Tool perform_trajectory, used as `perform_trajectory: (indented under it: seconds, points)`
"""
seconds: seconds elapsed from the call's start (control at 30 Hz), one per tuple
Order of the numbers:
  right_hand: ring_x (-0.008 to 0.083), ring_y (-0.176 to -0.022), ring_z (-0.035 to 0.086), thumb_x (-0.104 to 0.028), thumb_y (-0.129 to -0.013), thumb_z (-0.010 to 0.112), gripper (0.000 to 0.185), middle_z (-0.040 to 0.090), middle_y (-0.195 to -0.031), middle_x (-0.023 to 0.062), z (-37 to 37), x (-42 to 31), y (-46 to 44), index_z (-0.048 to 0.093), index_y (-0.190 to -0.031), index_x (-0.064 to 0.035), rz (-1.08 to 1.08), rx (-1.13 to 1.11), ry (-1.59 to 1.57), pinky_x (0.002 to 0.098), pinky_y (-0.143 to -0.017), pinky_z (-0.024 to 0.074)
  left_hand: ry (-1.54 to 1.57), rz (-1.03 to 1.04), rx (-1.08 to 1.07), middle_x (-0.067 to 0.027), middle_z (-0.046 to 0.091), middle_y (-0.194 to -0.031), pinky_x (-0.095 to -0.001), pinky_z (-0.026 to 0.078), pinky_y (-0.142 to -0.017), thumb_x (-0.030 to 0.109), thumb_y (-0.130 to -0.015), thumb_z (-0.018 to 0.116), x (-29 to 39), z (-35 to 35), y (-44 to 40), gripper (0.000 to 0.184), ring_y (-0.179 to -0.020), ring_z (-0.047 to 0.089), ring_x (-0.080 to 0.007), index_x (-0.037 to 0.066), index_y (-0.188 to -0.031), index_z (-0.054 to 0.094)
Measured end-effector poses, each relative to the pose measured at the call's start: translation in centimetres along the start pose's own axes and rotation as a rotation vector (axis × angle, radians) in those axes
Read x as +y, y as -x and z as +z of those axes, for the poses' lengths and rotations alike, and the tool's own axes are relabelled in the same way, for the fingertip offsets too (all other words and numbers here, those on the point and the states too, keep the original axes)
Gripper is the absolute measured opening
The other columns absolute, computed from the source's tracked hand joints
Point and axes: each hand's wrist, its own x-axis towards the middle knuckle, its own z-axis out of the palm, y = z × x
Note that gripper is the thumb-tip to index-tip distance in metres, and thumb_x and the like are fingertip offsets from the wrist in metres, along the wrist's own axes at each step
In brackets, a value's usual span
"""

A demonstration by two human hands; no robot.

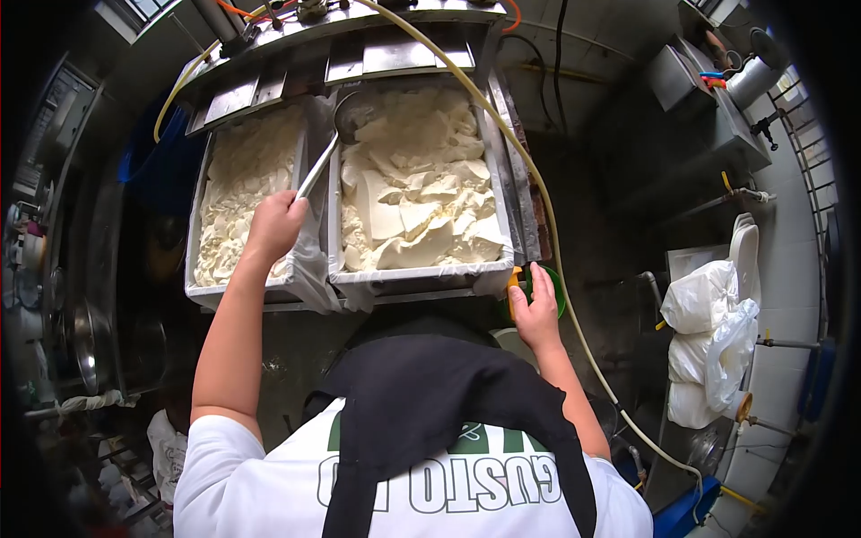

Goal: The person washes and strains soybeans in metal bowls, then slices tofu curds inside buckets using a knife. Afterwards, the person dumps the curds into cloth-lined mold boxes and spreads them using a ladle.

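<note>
My left hand [274, 226] is closed around the handle of a metal ladle [317, 167]. The ladle's round head rests at the back left corner of the right-hand tray [421, 274], partly in a pale, creamy, curd-like mass [417, 184] broken into soft slabs. A second, narrower tray [235, 294] to the left holds more of the same crumbly white mass [244, 188]. Thin whitish cloth [312, 264] hangs over the tray edges. My right hand [538, 312], fingers stretched out, is beside the right tray's front corner, its thumb against an orange object [515, 285] near a green bucket [559, 291].
A pale hose [538, 179] runs over the right tray's corner and down to the right. Behind the trays stands a metal frame [395, 54]. White plastic bags [704, 341] hang at the right wall, and a blue container [148, 148] stands at the left.
</note>
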Motion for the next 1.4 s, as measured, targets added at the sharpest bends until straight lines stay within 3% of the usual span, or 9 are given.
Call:
perform_trajectory:
  seconds: [0.1, 0.2, 0.37, 0.43, 0.6, 0.7, 0.93, 1.17, 1.4]
  points:
    - [0.0442, -0.139, 0.048, -0.026, -0.099, 0.067, 0.062, 0.049, -0.149, 0.0286, 0.8, 0.2, 0.2, 0.046, -0.150, 0.0043, 0.026, -0.035, -0.033, 0.0462, -0.115, 0.0411, 0.221, -0.056, -0.186, -0.0073, 0.061, -0.068, -0.0349, 0.046, -0.062, 0.023, -0.096, 0.063, -1.6, -1.6, 2.2, 0.030, -0.063, 0.055, -0.0147, -0.005, -0.101, 0.071]
    - [0.0441, -0.138, 0.048, -0.026, -0.099, 0.067, 0.062, 0.049, -0.148, 0.0288, 1.4, -0.2, 0.0, 0.046, -0.149, 0.0044, -0.063, -0.048, 0.003, 0.0460, -0.115, 0.0416, 0.235, -0.031, -0.415, 0.0049, 0.052, -0.066, -0.0269, 0.038, -0.053, 0.018, -0.098, 0.062, -2.6, -5.3, 4.0, 0.024, -0.059, 0.046, -0.0054, -0.002, -0.106, 0.073]
    - [0.0424, -0.138, 0.050, -0.026, -0.099, 0.067, 0.061, 0.050, -0.148, 0.0279, 2.0, -0.4, -0.3, 0.047, -0.148, 0.0051, -0.059, -0.059, 0.014, 0.0446, -0.115, 0.0415, 0.081, -0.153, -0.544, 0.0004, 0.056, -0.065, -0.0295, 0.042, -0.056, 0.016, -0.094, 0.064, -1.7, -11.9, 7.1, 0.025, -0.059, 0.050, -0.0093, -0.002, -0.107, 0.074]
    - [0.0439, -0.139, 0.048, -0.027, -0.099, 0.067, 0.063, 0.049, -0.149, 0.0292, 2.3, -0.5, -0.2, 0.046, -0.149, 0.0056, -0.054, -0.078, 0.006, 0.0457, -0.115, 0.0417, -0.035, -0.022, -0.530, -0.0082, 0.064, -0.069, -0.0345, 0.049, -0.064, 0.019, -0.091, 0.067, -1.5, -12.5, 8.2, 0.029, -0.065, 0.058, -0.0162, -0.002, -0.109, 0.075]
    - [0.0441, -0.139, 0.048, -0.027, -0.099, 0.068, 0.063, 0.049, -0.150, 0.0297, 2.6, -0.9, -0.6, 0.046, -0.147, 0.0084, -0.039, -0.070, 0.004, 0.0457, -0.116, 0.0407, -0.100, -0.002, -0.588, -0.0077, 0.065, -0.071, -0.0343, 0.050, -0.066, 0.018, -0.093, 0.067, 0.3, -12.3, 9.6, 0.028, -0.066, 0.060, -0.0165, -0.002, -0.112, 0.074]
    - [0.0442, -0.139, 0.049, -0.027, -0.098, 0.068, 0.063, 0.049, -0.149, 0.0296, 2.5, -0.9, -0.7, 0.046, -0.147, 0.0080, -0.048, -0.074, 0.028, 0.0455, -0.116, 0.0407, 0.199, -0.440, -0.699, 0.0017, 0.056, -0.067, -0.0269, 0.041, -0.051, 0.019, -0.099, 0.063, 1.8, -10.6, 10.5, 0.025, -0.056, 0.050, -0.0063, -0.002, -0.106, 0.074]
    - [0.0446, -0.138, 0.049, -0.026, -0.098, 0.069, 0.064, 0.048, -0.149, 0.0295, 2.3, -1.1, -0.2, 0.046, -0.147, 0.0069, -0.024, -0.063, -0.020, 0.0453, -0.116, 0.0408, 0.474, -0.458, -0.635, 0.0028, 0.054, -0.067, -0.0229, 0.035, -0.046, 0.019, -0.100, 0.063, 1.4, -8.8, 12.5, 0.022, -0.051, 0.044, -0.0043, -0.001, -0.105, 0.072]
    - [0.0450, -0.139, 0.048, -0.026, -0.097, 0.070, 0.064, 0.048, -0.150, 0.0297, 2.4, -0.9, -0.4, 0.046, -0.147, 0.0072, -0.019, -0.063, -0.007, 0.0459, -0.116, 0.0402, 0.952, -0.759, -0.578, 0.0000, 0.057, -0.070, -0.0216, 0.028, -0.035, 0.024, -0.104, 0.060, 0.9, -5.5, 11.6, 0.025, -0.042, 0.040, -0.0036, 0.002, -0.115, 0.066]
    - [0.0421, -0.140, 0.048, -0.024, -0.097, 0.068, 0.063, 0.050, -0.149, 0.0279, 2.3, -0.9, -0.7, 0.046, -0.146, 0.0082, -0.012, -0.075, -0.023, 0.0440, -0.118, 0.0384, 1.061, -0.605, -0.390, 0.0006, 0.057, -0.072, -0.0246, 0.031, -0.037, 0.023, -0.103, 0.060, 4.2, 1.2, 4.1, 0.022, -0.044, 0.043, -0.0051, 0.003, -0.109, 0.065]
